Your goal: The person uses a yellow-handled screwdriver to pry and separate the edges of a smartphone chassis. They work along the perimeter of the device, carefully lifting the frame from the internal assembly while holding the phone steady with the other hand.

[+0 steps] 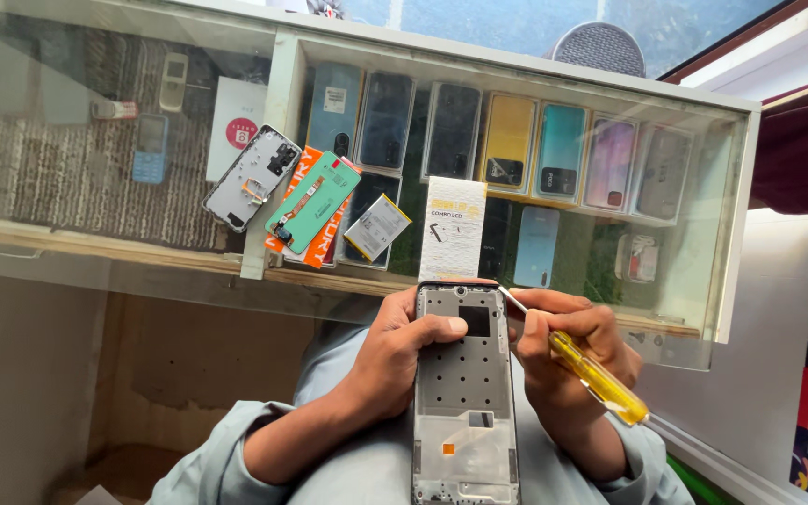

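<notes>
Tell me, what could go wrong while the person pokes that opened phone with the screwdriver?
The screwdriver tip sits at the phone frame's top corner; a slip might scratch it or jab the left hand holding it. The frame rests over the lap, gripped mostly by that hand, so it could drop. The battery and green circuit board lie loose on the glass counter and might get knocked.

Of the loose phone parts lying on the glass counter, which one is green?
The green phone back panel, lying tilted between the grey phone frame and the small white-and-yellow battery; only it is green.
</notes>
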